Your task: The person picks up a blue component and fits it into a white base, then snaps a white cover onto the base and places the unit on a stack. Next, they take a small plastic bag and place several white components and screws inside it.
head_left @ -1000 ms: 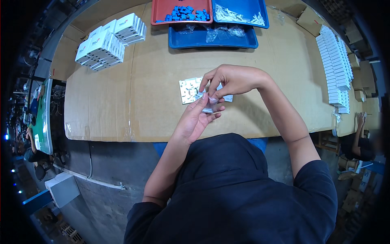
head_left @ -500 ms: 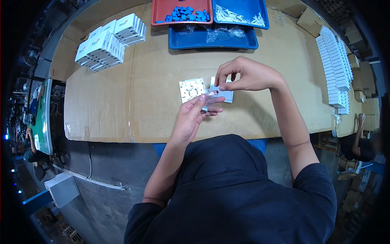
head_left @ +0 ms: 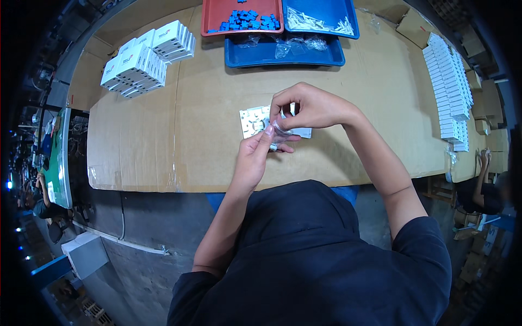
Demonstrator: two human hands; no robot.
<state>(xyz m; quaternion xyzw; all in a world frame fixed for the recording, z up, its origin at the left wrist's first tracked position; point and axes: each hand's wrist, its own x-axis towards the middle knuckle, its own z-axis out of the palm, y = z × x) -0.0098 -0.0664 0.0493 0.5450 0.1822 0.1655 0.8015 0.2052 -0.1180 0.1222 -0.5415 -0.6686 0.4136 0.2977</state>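
My left hand [head_left: 255, 155] holds a small clear plastic bag [head_left: 279, 136] between thumb and fingers. From the upper right my right hand [head_left: 307, 107] reaches over and pinches the top of the same bag with thumb and fingertips. What small contents the bag has, if any, I cannot make out. Behind my hands a white plastic plate with cut-outs [head_left: 252, 120] lies flat on the cardboard-covered table. Beside it, a flat white cover [head_left: 303, 132] is mostly hidden under my right hand.
At the back stand a red tray [head_left: 212, 31] of blue parts, a blue tray [head_left: 348, 36] of pale slim pieces and a lower blue tray [head_left: 239, 61] with clear bags. White units are stacked at the left [head_left: 136, 62] and right [head_left: 448, 92]. Other people sit at both sides.
My right hand has come down and left, from above the white cover to the bag, and now pinches its top. My left hand has barely moved.
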